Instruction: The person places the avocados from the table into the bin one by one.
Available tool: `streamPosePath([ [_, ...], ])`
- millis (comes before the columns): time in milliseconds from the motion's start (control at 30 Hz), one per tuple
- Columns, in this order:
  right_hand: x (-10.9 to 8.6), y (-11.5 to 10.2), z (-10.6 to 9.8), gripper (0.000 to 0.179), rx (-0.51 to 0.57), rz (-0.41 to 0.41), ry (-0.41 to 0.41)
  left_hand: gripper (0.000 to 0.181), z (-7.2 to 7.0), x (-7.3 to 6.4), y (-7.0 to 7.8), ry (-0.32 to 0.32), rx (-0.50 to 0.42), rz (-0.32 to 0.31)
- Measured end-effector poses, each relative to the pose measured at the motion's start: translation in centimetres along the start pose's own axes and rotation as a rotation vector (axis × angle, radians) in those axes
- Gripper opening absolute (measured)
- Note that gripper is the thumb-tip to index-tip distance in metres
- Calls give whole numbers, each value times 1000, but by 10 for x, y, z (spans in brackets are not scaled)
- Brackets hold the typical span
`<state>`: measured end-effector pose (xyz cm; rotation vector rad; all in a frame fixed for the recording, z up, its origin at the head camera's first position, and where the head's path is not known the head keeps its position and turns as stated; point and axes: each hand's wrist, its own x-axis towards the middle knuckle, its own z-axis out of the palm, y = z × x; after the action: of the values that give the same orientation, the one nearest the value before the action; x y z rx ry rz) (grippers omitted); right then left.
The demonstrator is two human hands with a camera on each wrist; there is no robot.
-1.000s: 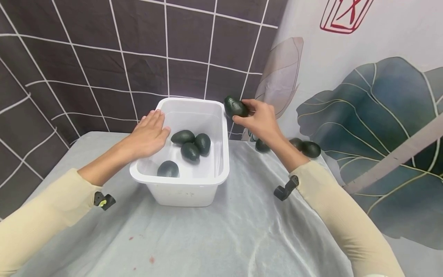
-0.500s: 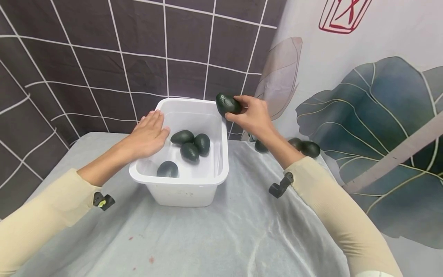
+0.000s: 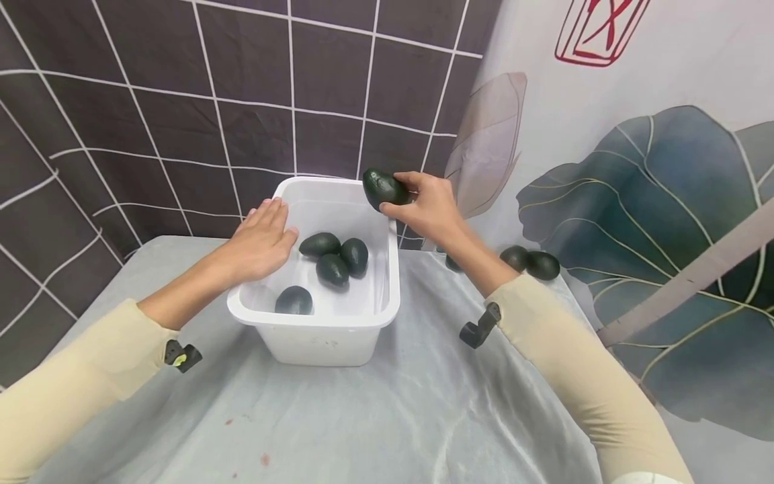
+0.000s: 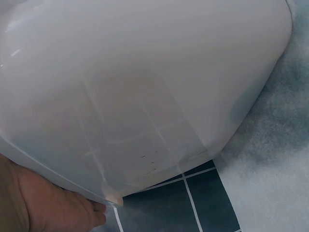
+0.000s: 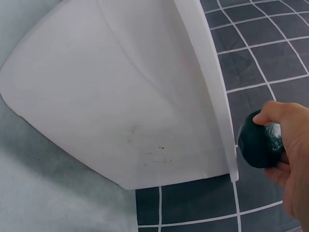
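A dark green avocado (image 3: 382,189) is pinched between the thumb and fingers of my right hand (image 3: 426,208), above the right rim of a white plastic tub (image 3: 320,339). The right wrist view shows the same avocado (image 5: 259,142) beside the tub's rim. My left hand (image 3: 261,240) rests on the tub's left rim with its fingers straight. In the left wrist view that hand (image 4: 53,205) lies along the rim, with the tub wall (image 4: 145,96) filling most of the picture. Inside the tub, three avocados (image 3: 332,270) lie together, and another avocado (image 3: 293,300) sits near the front wall.
Several more avocados (image 3: 543,265) lie at the table's back right, partly behind my right forearm. A grey cloth (image 3: 338,423) covers the table. Behind it hangs a dark cloth with a white grid (image 3: 242,128); a leaf-patterned curtain (image 3: 653,202) hangs at the right.
My right hand has carried the avocado leftward, from just outside the tub's right rim to over its right back corner. My left hand has stayed on the rim.
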<state>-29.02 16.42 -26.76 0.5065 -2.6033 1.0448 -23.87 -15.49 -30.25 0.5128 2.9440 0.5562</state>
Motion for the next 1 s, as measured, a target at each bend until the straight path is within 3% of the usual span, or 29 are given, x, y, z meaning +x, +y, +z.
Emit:
streamPosePath([
  [167, 3, -1, 6, 64, 34, 3, -22, 76, 0, -1, -1, 4, 7, -4],
  [1000, 23, 0, 20, 61, -86, -17, -27, 76, 0, 1, -1, 1, 6, -1],
])
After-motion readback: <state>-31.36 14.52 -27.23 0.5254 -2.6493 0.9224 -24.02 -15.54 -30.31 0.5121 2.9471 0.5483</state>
